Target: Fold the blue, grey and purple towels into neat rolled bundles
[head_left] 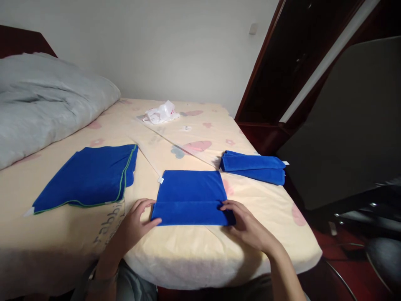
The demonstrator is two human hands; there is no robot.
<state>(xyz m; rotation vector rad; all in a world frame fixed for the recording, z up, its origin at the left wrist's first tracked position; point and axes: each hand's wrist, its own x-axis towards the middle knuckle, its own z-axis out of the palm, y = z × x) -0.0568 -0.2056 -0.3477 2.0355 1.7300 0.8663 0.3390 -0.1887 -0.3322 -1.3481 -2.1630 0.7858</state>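
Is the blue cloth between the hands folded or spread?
Partly folded: the blue cloth has its near edge doubled over into a band, with the left hand and right hand at its ends.

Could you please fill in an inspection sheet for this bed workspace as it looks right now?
Surface: bed sheet, cream with flower print, creased.
Job's things: middle blue towel, near edge folded over; green-edged blue towel lies flat at left; folded blue towel at right.
Clutter: white plastic bag at the far side; grey duvet at left.
Hands: left hand at the fold's left end, right hand at its right end; whether they pinch it cannot be told.
Cables: nothing seen.
Surroundings: white wall, dark wooden furniture at right.
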